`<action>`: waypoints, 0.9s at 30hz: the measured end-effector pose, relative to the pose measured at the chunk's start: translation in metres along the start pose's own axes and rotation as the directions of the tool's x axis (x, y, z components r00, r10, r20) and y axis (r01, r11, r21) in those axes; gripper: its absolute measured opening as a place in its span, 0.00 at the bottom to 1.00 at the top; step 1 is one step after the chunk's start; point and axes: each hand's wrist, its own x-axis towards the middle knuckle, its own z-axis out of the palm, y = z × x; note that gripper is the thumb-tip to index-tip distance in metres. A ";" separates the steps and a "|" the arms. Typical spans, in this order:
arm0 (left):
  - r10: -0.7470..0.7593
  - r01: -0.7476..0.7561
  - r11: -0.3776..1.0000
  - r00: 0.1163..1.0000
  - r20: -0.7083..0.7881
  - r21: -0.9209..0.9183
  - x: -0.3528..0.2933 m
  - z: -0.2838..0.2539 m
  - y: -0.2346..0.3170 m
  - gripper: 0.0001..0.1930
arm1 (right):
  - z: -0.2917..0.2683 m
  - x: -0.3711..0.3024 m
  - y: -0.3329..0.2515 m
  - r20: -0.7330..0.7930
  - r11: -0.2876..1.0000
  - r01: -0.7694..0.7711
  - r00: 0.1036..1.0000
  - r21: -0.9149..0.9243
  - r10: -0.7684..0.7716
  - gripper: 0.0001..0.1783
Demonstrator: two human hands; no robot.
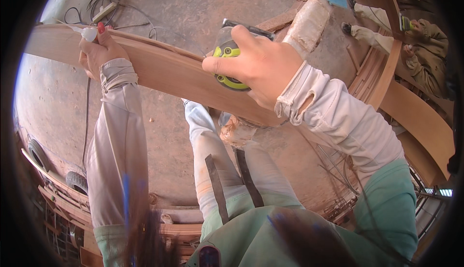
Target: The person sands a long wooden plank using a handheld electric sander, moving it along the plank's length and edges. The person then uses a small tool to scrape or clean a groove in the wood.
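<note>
A long, curved wooden board [169,71] runs across in front of me, from the upper left to the middle. My right hand [263,66] is closed over a green and black power sander [228,54], which is against the board. At the board's left part, my left hand [101,51] is closed around a small white bottle with a thin nozzle [89,34]. The nozzle points left, and most of the bottle is hidden in the fingers. That hand also rests against the board.
A black cable with a white power strip [105,12] lies on the floor. To the right are stacked wooden strips [369,81] and curved panels [418,122]. Another person [427,54] sits at the far right with a green tool. Tyres [77,182] lie at the lower left.
</note>
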 end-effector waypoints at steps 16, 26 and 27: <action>-0.039 0.039 0.999 0.999 0.019 -0.029 -0.003 -0.005 0.008 0.25 | -0.002 -0.012 0.004 0.045 0.998 -0.036 0.998 -0.043 0.038 0.28; -0.034 0.035 0.997 0.999 0.023 -0.064 0.001 -0.001 0.001 0.24 | -0.001 0.010 -0.004 -0.009 0.999 -0.005 1.000 -0.036 0.005 0.28; -0.030 0.031 0.998 0.999 0.013 -0.051 0.001 -0.001 0.000 0.24 | -0.002 0.007 -0.003 0.030 0.999 -0.019 0.999 -0.046 0.021 0.27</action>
